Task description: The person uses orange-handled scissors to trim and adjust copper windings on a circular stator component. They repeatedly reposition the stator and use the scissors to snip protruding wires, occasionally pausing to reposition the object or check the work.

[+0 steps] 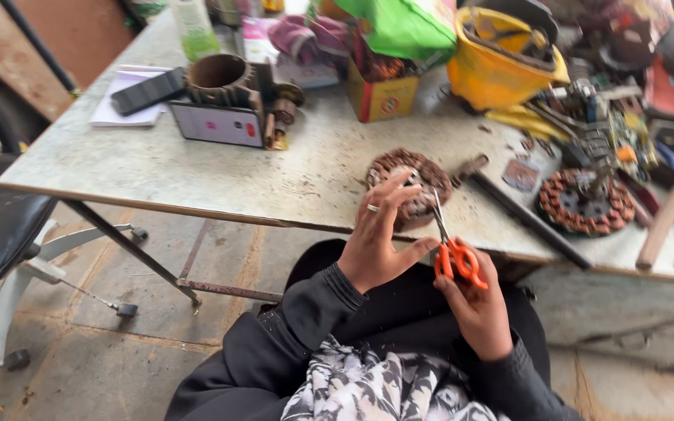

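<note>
Your right hand [477, 312] grips the orange scissors [452, 253], blades up at 12 o'clock. Your left hand [376, 242], fingers spread, touches the copper coil [411, 183] at the worktop [196, 168] edge. A slip could nick your left fingers, they're so close.

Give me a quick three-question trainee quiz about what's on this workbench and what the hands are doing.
1. True or false: the right hand holds orange-handled scissors.
2. Which hand wears a ring? A) left hand B) right hand
3. Fill in: the copper-wound stator under the hands lies near the table's ____ edge.

Key:
1. True.
2. A; the ring sits on a left finger.
3. Near. A second stator lies further right, beside a black rod, with a yellow container behind.
</note>
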